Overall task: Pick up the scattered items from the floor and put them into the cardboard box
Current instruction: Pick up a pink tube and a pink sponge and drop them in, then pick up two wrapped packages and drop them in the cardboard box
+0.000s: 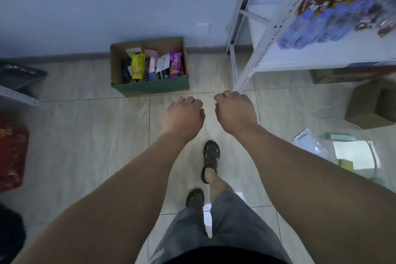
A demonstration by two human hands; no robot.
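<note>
An open cardboard box [150, 88] stands on the tiled floor against the far wall. It holds several items, among them a yellow packet [137, 66] and a purple packet [176, 64]. My left hand [183, 117] and my right hand [234, 110] hang side by side in front of the box, fingers curled under, backs up. Nothing shows in either hand, though the palms are hidden. On the floor at the right lie a pale blue plastic pouch [310, 142], a green stick-like item [339, 136] and a white sheet [353, 154].
A white metal shelf rack [257, 58] with snack bags and bottles stands at the right. A second cardboard box [372, 109] sits under it. A red patterned object [11, 154] and a grey rack edge [19, 94] are at the left. My sandalled feet [211, 156] are below.
</note>
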